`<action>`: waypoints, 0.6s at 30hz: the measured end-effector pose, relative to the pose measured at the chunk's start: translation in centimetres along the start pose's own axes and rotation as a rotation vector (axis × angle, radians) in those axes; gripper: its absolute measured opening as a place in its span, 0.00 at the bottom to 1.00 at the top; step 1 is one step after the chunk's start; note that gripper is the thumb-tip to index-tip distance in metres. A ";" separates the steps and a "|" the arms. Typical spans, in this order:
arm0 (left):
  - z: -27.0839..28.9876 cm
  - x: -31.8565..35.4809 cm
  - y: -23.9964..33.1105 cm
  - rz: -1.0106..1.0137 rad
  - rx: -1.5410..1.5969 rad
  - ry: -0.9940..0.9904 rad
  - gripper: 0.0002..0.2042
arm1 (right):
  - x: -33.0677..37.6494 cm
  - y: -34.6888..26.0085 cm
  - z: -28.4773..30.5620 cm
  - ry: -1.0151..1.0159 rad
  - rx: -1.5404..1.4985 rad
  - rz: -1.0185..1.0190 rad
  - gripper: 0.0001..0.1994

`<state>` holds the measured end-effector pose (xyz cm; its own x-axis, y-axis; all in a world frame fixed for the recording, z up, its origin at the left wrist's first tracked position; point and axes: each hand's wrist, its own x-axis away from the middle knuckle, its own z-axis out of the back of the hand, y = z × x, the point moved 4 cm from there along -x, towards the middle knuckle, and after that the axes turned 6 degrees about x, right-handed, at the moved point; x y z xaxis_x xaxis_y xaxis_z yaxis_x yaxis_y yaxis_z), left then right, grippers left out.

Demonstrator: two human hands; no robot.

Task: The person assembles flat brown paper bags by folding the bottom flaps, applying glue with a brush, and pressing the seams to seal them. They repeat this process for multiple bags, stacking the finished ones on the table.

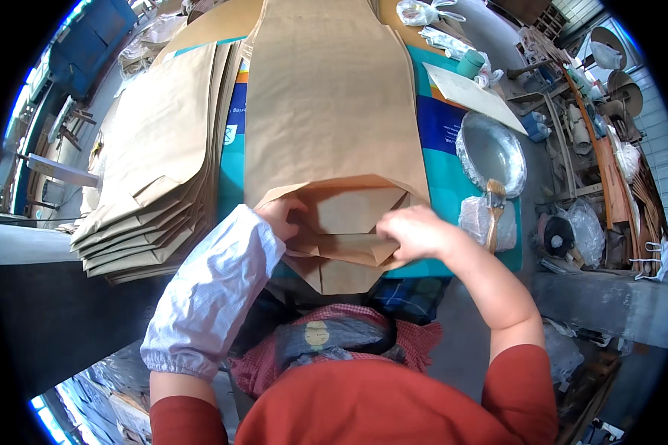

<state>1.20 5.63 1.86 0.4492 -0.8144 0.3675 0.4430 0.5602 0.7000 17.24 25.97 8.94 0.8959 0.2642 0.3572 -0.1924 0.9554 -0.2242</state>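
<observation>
Brown paper bag (326,111) lies flat on the teal table cover (453,200), right in the middle, with its near end just in front of the person. It is long and wide, and its near end is opened into folded flaps (345,237). Both hands are on those flaps.

Next in size is the stack of brown bags (156,163) to the left. They lie one on top of another, and their edges fan out a little at the near side.

A flat pale board (471,95) lies at the far right of the table. Near it sits a round shiny bowl (491,152), covered in foil. A brush (494,211) with a wooden handle rests with its bristles at the near edge of the bowl. Its handle lies over a clear plastic wrap (476,222).

The left hand (282,215) comes in under a white sleeve cover (215,293). Its fingers are curled and tucked into the left side of the open end, so I cannot tell how it grips. The right hand (416,231) lies on top of the folded flap at the right side. Its fingers are bent down and press on the paper. The two hands are near each other, with the middle flap between them.
</observation>
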 end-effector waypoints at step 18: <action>0.9 2.1 3.8 0.066 -0.095 0.053 0.31 | 12.0 5.1 1.8 0.637 0.293 -0.494 0.10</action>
<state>3.13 5.95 5.81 0.5190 -0.7678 0.3757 0.4819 0.6258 0.6133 26.31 34.23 13.72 0.9413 -0.2325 -0.2447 0.2625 0.9600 0.0974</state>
